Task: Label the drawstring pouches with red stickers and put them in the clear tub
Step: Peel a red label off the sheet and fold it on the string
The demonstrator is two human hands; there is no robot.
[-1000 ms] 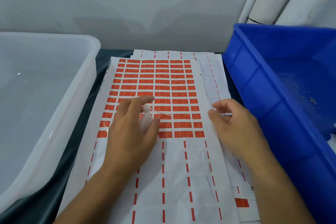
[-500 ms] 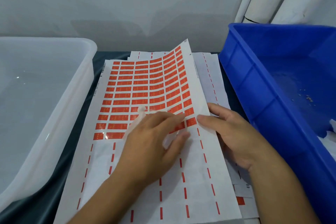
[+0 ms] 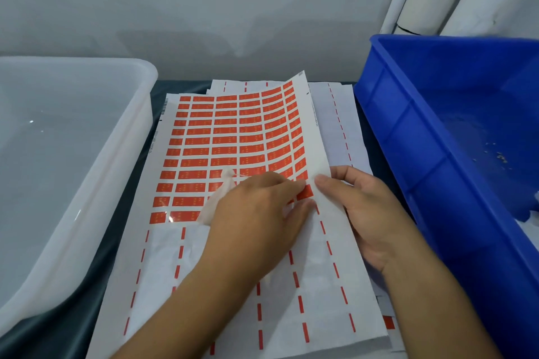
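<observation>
While the right hand (image 3: 361,213) pinches the sticker sheet (image 3: 233,131), the left hand (image 3: 256,218) holds a pouch (image 3: 217,198) underneath.

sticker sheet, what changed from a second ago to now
The sticker sheet lay flat; now its right edge is lifted and curled, held up by the right hand, which moved in from beside it. The left hand slid right to the red stickers at that edge, still holding the white pouch. The clear tub and blue bin stayed put.
</observation>
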